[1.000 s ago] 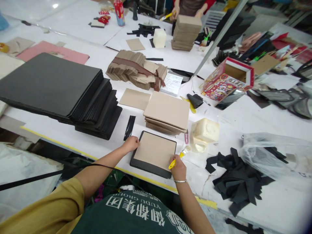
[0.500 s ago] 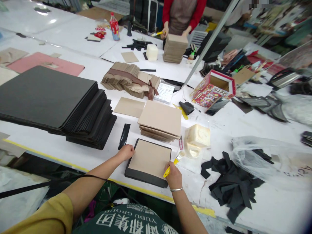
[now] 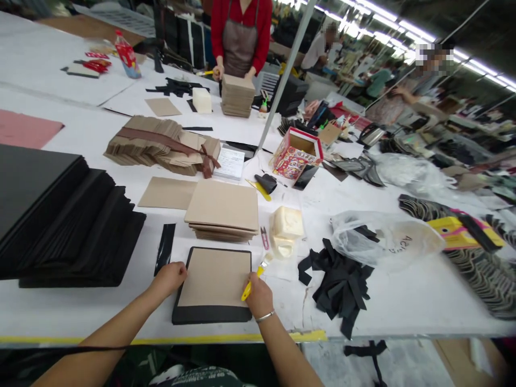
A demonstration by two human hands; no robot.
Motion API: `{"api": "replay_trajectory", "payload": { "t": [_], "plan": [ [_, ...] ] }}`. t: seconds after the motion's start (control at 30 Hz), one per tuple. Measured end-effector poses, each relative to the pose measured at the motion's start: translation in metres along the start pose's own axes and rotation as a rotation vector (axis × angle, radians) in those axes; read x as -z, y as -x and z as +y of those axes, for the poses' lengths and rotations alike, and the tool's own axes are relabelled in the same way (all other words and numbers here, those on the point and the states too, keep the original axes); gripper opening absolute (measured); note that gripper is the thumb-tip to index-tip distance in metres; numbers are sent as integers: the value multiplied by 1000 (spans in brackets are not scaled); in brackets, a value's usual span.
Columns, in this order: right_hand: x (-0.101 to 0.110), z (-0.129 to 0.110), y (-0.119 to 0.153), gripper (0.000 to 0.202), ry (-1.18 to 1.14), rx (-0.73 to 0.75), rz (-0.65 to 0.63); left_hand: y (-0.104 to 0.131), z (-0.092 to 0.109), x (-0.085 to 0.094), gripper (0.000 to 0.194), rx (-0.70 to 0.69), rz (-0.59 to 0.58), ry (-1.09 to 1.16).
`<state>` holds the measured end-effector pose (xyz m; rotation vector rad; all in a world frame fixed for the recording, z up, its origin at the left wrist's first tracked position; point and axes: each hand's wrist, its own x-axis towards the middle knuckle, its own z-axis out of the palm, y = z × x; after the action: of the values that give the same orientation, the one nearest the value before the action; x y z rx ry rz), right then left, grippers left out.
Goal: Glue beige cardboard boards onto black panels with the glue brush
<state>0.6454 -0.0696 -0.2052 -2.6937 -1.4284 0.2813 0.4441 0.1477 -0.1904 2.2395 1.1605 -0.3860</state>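
A beige board [image 3: 215,277] lies flat on a slightly larger black sheet [image 3: 212,314], which shows as a thin border and a wide strip along the near side. My left hand [image 3: 171,278] is closed at the left edge of the sheet, fingertips pressed on it. In my right hand [image 3: 259,295] is a yellow-handled brush [image 3: 252,282], its bristles pointing away to the upper right. That hand also rests at the right edge of the board. Behind it stands a stack of beige boards [image 3: 221,204]. A whitish container [image 3: 287,223] and pink thread snips [image 3: 264,237] are nearby.
Stacked black sheets [image 3: 80,226] fill the left. Black strips [image 3: 341,290] and a plastic bag [image 3: 382,236] lie to the right. Beyond are a tied bundle [image 3: 157,142], a red box [image 3: 297,153] and a slanting metal pole [image 3: 286,75]. Across the table, a person [image 3: 241,40] handles stacked boards.
The view has swung to the right, so things on the table appear further left. Both hands stay at the board's sides, and the brush remains in my right hand.
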Motion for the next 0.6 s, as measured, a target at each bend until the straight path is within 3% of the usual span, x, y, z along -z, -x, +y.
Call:
{"api": "replay_trajectory", "payload": {
  "t": [0.1,0.17,0.3,0.37,0.47,0.6],
  "plan": [
    [14,-3,-3,14,65,-38,-4,6,7,12,17,-12,17,-86],
    [30,-3,-5,19,104,-64,10,13,17,17,16,-73,101,-189],
    [69,3,-5,31,25,-72,85,28,45,6,26,-463,266,-331],
    [87,3,-5,38,-180,-101,158,34,56,-11,26,-616,250,-276],
    [102,-10,-17,43,-664,-171,205,38,58,-40,37,-666,252,-177],
    [86,-62,-49,43,-1154,-244,9,36,43,-65,46,-680,316,-93]
  ]
}}
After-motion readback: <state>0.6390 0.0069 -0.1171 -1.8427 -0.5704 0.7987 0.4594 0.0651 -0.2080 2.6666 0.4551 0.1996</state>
